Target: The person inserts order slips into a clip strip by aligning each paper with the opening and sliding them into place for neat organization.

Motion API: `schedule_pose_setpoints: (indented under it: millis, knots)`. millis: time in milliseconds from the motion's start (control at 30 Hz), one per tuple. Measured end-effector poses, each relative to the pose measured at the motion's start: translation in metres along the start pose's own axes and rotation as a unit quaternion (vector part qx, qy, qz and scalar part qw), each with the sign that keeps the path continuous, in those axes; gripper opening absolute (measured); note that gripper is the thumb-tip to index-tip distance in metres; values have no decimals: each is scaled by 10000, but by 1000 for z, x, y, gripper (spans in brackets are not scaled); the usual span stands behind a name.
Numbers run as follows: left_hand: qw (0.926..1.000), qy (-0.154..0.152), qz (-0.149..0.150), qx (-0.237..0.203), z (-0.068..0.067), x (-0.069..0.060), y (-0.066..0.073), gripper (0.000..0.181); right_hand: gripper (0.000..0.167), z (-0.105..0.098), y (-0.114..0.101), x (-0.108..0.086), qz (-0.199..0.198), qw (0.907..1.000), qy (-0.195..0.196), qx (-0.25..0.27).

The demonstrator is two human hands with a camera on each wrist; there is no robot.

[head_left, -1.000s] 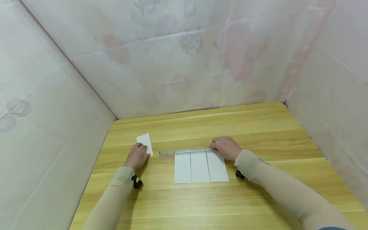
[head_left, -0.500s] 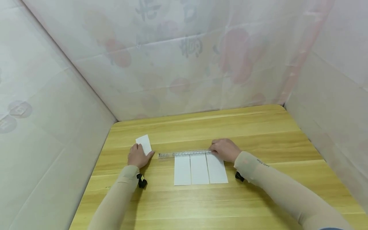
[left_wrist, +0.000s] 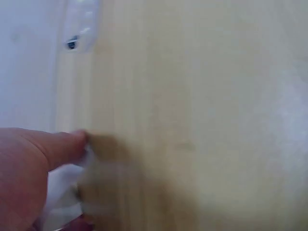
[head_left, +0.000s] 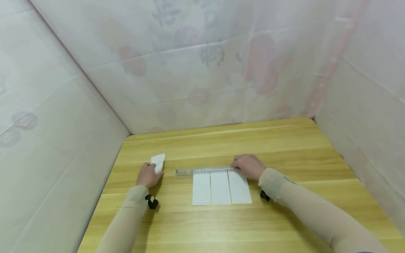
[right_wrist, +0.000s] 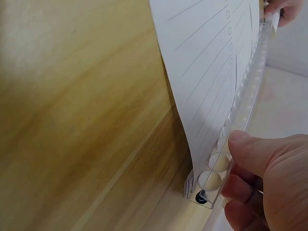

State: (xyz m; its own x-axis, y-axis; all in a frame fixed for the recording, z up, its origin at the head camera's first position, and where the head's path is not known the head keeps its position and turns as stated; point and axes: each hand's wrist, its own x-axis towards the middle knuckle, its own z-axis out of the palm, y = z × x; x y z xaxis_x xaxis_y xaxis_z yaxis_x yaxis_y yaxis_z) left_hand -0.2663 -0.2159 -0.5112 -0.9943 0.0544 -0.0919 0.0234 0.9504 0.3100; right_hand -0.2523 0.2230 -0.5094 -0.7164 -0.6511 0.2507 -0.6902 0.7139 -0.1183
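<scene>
My left hand (head_left: 149,174) pinches a small white paper sheet (head_left: 157,161) at its near end, left of the strip. The sheet looks bent along its right edge; its grip is blurred in the left wrist view, where the thumb (left_wrist: 67,144) shows above the paper. My right hand (head_left: 250,166) holds the right end of a clear plastic strip (head_left: 202,170) with round bumps or holes along it. Under this strip lie the top edges of three white sheets (head_left: 220,189), side by side. In the right wrist view the nearest sheet (right_wrist: 192,72) bears ruled lines and small boxes.
Everything rests on a wood-grain table (head_left: 209,228). Pale printed sheeting (head_left: 196,70) hangs as walls behind and on both sides, close to the table's edges. A small black device (head_left: 152,201) is strapped at the left wrist, another (head_left: 264,195) at the right.
The left hand shifts slightly right, its thumb spreading, then back left to pinch the loose sheet, which now bends. The right hand, strip and three sheets stay in place on the table.
</scene>
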Motion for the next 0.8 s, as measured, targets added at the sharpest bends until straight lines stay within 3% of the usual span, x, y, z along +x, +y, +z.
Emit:
schedule_pose_setpoints:
  millis: [167, 400, 633, 800]
  knots:
    - [9995, -122, 35, -290, -5, -4, -9, 62, 11, -1, 0, -1, -15, 10000, -40, 20]
    - [9978, 50, 130, -647, -12, -7, -17, 59, 12, -1, 0, 2, -19, 9999, 87, -82]
    - [9966, -40, -119, -817, -14, -11, -21, 61, 11, -1, 1, 1, -42, 9998, 75, -165]
    - [9948, 170, -321, -954, -14, -11, -29, 45, 11, 0, 2, 3, -34, 9998, 87, -176]
